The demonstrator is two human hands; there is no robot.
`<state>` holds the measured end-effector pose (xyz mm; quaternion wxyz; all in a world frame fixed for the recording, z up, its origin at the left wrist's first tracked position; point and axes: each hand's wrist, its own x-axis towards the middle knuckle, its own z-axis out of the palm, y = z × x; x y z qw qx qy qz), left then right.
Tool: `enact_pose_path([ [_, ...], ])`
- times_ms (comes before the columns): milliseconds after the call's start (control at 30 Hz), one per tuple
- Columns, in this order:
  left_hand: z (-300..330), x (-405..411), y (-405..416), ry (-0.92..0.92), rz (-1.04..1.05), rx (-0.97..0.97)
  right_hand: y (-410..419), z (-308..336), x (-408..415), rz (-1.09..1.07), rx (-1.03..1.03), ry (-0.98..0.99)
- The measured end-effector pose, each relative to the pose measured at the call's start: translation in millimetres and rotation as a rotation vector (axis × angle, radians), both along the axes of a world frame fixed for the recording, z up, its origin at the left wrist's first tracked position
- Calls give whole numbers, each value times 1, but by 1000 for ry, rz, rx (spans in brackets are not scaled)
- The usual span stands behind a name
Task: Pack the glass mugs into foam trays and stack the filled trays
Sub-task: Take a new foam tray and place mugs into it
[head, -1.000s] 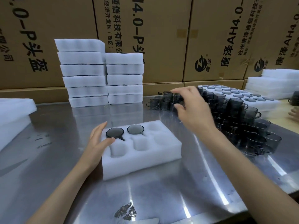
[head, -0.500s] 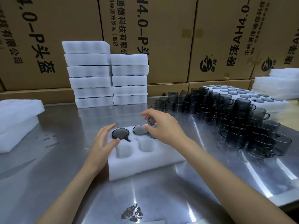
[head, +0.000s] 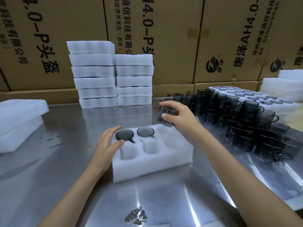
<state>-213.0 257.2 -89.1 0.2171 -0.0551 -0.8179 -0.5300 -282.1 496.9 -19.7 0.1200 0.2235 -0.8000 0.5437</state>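
Right hand [head: 179, 116] now lifted from the foam tray [head: 152, 158], grip clenched round a glass mug [head: 165, 116] tilted just above the empty far-right pocket directly below it, while the flat, released left hand [head: 109, 145] steadies the tray's left end.

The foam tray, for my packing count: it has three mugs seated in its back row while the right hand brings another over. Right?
Not quite. The head view shows two mugs seated in the foam tray, not three. The right hand does hold another mug above the back row's empty cavity.
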Motion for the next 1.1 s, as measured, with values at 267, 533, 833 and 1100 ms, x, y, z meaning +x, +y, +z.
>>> enact_pose_path([
  [267,-1,-2,-1,-14,6,-13,-2,-22,-11,-49,-15,-24],
  [533,1,-1,0,-30,9,-22,-2,-30,-9,-75,392,138],
  [833,6,2,0,-28,0,-48,-1,-34,-10,-56,450,116],
  [1100,23,6,7,38,-21,-161,21,-26,0,-133,196,58],
])
